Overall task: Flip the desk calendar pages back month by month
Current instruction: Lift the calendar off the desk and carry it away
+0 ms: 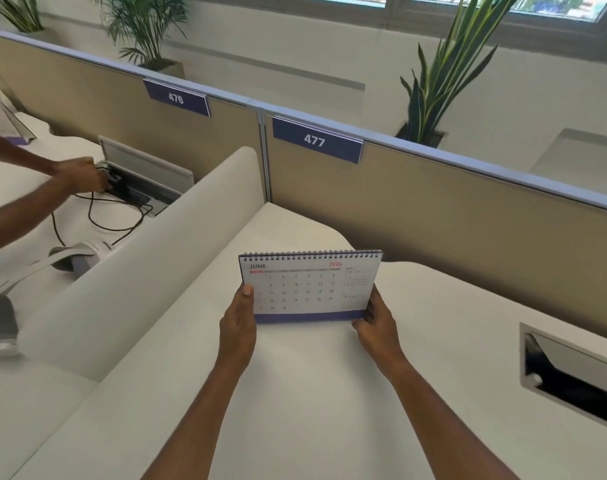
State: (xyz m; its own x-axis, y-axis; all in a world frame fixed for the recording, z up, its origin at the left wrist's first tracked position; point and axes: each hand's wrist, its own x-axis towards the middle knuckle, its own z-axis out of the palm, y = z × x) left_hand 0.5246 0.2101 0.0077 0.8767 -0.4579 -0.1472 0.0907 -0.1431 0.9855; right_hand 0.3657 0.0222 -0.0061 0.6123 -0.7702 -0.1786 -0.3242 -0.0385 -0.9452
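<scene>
Calendar (309,287) stands upright on white desk (312,393), near partition 477 (316,140), page shows JUNE 2026 | my left hand (238,323) grips its left edge, thumb on page | my right hand (376,323) grips its right lower corner

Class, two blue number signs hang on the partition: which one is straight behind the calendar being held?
The sign reading 477, on the right panel, hangs behind the calendar. The sign reading 476 hangs further left, above the neighbouring desk.
</scene>
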